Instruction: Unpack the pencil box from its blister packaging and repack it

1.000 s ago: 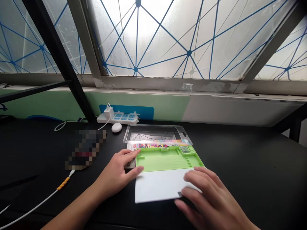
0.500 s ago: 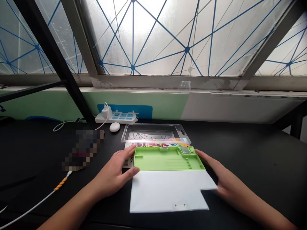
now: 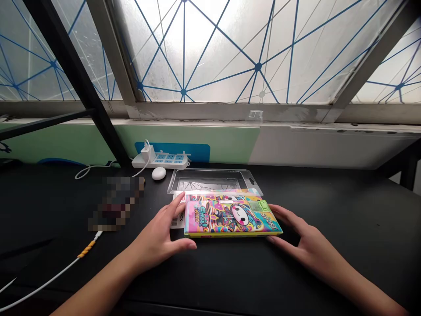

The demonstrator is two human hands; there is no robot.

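Note:
A colourful pencil case (image 3: 226,217) with a cartoon character on its lid lies closed on the black table, a yellow-green rim along its front. Its small green clear-windowed part (image 3: 259,206) is at the back right. My left hand (image 3: 161,232) is at the left end, fingers apart, the fingertips by the left edge and the thumb just in front of the near edge. At the other end my right hand (image 3: 301,237) grips the case's right side, fingers along the edge and thumb at the near corner.
Behind the case are a clear plastic tray (image 3: 213,181) and a printed card with a barcode (image 3: 176,220). A white power strip (image 3: 161,160), a white rounded case (image 3: 158,174) and a blurred-out device (image 3: 116,204) with a white cable (image 3: 62,272) stand to the left.
The pencil case's lid, which lay folded out toward me with its white inside up, is now shut over the green interior. My left fingers have spread; my right thumb shows at the near corner.

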